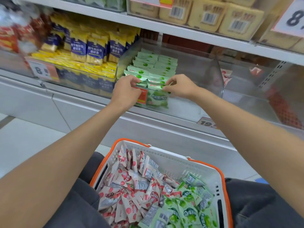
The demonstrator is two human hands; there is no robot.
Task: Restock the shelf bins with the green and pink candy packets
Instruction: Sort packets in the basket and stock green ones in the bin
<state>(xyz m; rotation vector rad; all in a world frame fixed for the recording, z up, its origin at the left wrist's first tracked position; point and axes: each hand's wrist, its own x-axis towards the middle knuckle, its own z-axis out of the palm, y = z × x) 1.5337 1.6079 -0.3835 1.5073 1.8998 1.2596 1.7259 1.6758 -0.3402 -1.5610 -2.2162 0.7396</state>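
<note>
Packets of green candy [156,79] sit side by side at the front of the bin [194,68], with the left grip [126,91] pinching one end and the right grip [181,87] pinching the other.

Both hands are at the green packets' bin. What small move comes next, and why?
Probably press the front green packets down level and release: left hand and right hand pinch their top edges at the front of the clear bin.
</note>
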